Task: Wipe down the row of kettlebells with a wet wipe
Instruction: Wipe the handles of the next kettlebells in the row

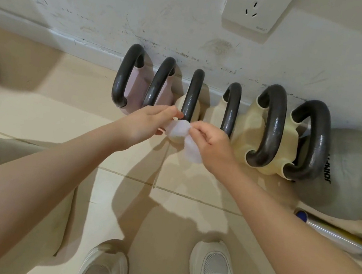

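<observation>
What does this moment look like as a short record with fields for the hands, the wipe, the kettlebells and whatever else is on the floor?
left hand: left hand pinches one end of the wet wipe
right hand: right hand pinches the other end
wipe: white, crumpled, held in front of the third kettlebell handle
kettlebells: six dark handles in a row against the wall; two pink bodies at left, cream bodies after
also on floor: grey kettlebell, metal bar
</observation>
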Motion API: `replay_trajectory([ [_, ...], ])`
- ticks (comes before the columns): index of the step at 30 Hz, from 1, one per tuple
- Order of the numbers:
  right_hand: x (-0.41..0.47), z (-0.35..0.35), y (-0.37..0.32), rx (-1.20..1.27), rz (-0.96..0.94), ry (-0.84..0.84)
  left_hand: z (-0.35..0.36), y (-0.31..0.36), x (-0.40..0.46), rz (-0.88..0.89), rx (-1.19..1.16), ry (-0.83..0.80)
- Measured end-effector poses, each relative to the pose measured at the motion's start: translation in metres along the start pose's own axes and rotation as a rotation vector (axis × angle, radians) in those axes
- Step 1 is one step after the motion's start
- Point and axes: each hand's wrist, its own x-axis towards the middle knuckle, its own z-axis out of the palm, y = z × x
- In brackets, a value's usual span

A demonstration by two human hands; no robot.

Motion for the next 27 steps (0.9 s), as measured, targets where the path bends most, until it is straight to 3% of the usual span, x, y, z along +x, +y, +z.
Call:
replay_trajectory([
  [3,-0.001,-0.016,-0.001,0.232,0.218,0.055,0.01,0.006,0.004,-0.017,-0.076,-0.097],
  [9,-0.014,-0.04,-0.005,0.613,0.332,-0.065,0.029,0.018,0.011,-0.019,-0.352,-0.101],
  [15,-0.021,-0.061,-0.002,0.56,0.391,-0.002,0.041,0.031,0.017,-0.005,-0.527,-0.117],
  [20,-0.02,-0.068,0.002,0.617,0.431,-0.001,0.055,0.043,0.023,0.043,-0.44,-0.047],
  [23,-0.019,-0.07,0.001,0.814,0.456,-0.021,0.06,0.053,0.025,0.083,-0.396,-0.036],
  [27,-0.021,-0.074,-0.001,0.538,0.352,-0.086,0.07,0.063,0.026,0.157,-0.248,-0.023],
])
